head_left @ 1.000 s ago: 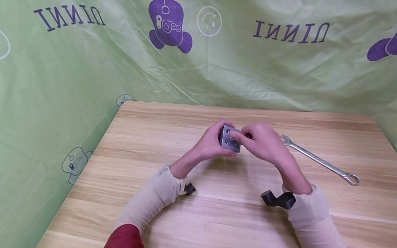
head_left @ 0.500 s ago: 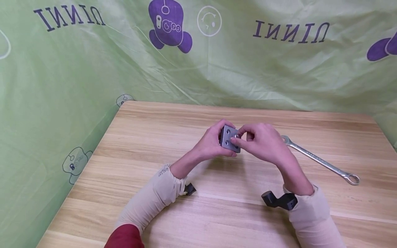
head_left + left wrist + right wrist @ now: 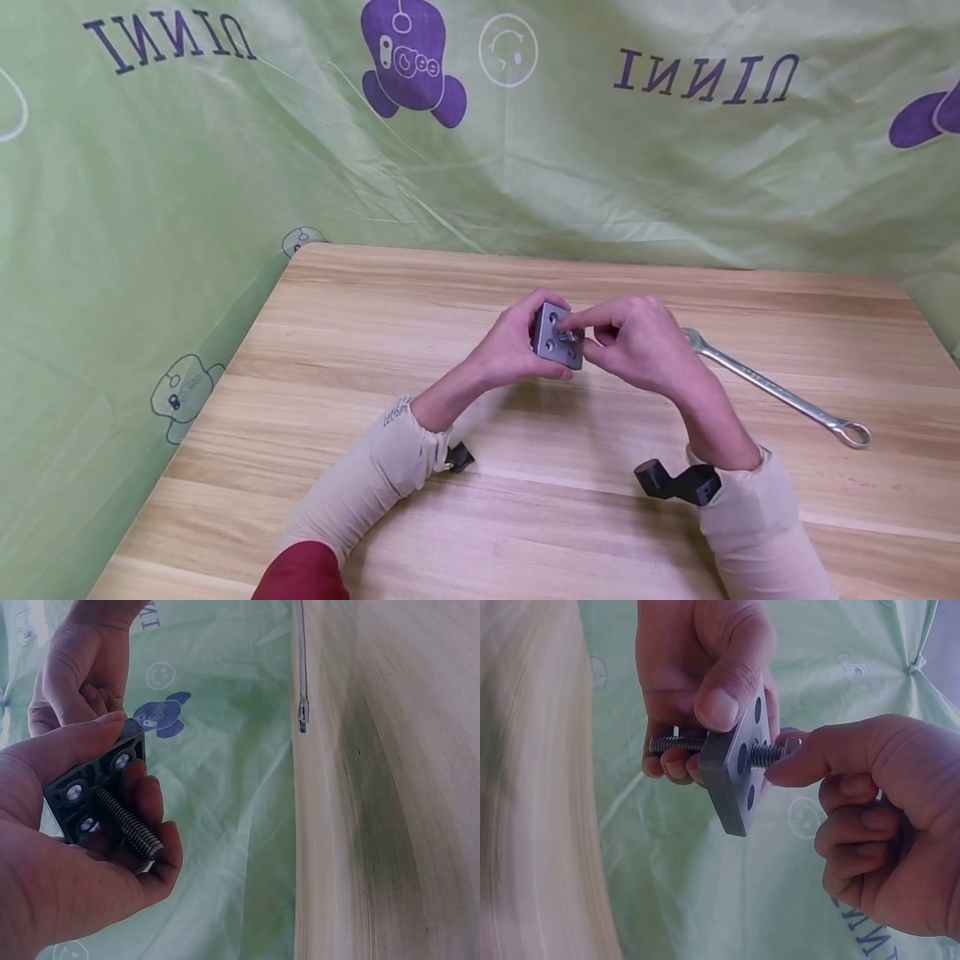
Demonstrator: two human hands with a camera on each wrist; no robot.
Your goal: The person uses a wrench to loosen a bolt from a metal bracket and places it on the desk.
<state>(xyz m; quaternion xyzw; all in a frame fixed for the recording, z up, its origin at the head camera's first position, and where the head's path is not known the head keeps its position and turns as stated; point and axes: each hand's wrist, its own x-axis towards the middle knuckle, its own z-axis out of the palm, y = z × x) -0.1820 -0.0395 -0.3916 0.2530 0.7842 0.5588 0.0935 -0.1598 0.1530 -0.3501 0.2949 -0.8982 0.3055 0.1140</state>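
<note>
My left hand (image 3: 512,340) grips a grey square plate (image 3: 559,357) by its edges, held up over the table. Around a central bolt (image 3: 763,756), the plate has several holes. In the left wrist view the plate's dark, ribbed underside shows metal inserts, and the bolt's long threaded shank (image 3: 129,823) sticks out beside my curled fingers. My right hand (image 3: 643,346) is at the bolt's head on the other face, its index finger laid across it and the thumb close below. Its other fingers are curled in. Some thread shows between head and plate.
A combination wrench (image 3: 776,387) lies slantwise on the wooden table (image 3: 525,517), right of my right hand. A green printed cloth (image 3: 637,167) hangs behind and to the left of the table. Black camera mounts (image 3: 678,485) stick out from both sleeves.
My right index finger has straightened and slid left across the bolt's head while the thumb has drawn back right. The left hand and plate stay nearly still.
</note>
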